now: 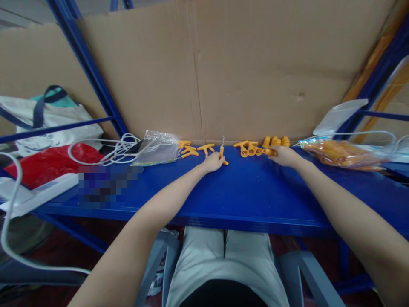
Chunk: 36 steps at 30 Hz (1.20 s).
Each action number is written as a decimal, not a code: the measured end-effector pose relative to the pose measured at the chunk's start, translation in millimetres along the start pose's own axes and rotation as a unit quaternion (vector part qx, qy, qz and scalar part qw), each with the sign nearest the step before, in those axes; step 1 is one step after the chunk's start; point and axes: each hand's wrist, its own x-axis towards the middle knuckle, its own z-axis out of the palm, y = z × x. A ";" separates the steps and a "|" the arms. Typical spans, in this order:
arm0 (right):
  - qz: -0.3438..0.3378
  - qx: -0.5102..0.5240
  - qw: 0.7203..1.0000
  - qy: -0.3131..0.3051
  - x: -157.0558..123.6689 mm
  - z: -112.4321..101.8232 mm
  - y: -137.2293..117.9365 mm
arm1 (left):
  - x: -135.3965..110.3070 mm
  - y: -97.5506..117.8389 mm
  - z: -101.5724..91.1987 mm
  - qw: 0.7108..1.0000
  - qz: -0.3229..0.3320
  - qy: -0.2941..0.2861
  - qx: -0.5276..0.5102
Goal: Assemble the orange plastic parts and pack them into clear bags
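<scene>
My left hand rests on the blue shelf with its fingers closed round an upright orange ridged plastic part that has a thin metal spring sticking up from it. My right hand is closed on a small orange tube-shaped part at the end of a row of like orange tubes. Orange Y-shaped pieces lie to the left of my left hand. Several orange caps stand behind my right hand.
A clear bag of orange parts lies at the right. A crinkled clear bag, white cables, a red bag and a tote bag sit at the left. Cardboard backs the shelf.
</scene>
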 end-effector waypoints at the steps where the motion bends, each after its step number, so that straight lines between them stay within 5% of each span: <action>1: 0.013 -0.004 1.000 -0.010 -0.7 -2.4 -2.3 | 0.1 -0.8 -1.3 1.000 -0.005 -0.005 0.000; 9: 0.044 0.008 0.999 -0.029 -4.7 -8.2 -18.1 | 4.4 -22.6 -2.6 0.998 -0.062 0.030 -0.004; 16: 0.032 0.029 0.999 -0.017 -2.8 -3.1 -14.6 | 8.3 -22.8 6.2 0.993 0.088 0.072 -0.032; 21: 0.035 0.020 0.999 -0.013 -2.8 -4.2 -17.4 | 9.6 -20.9 5.3 0.999 0.038 0.013 -0.011; 27: 0.053 0.020 0.998 -0.024 -5.2 -8.0 -21.5 | 5.9 -25.3 1.7 0.996 0.008 0.066 0.063; 36: 0.057 0.041 0.998 -0.010 -2.0 -3.2 -14.1 | -2.2 -12.7 4.7 0.992 0.086 0.096 -0.002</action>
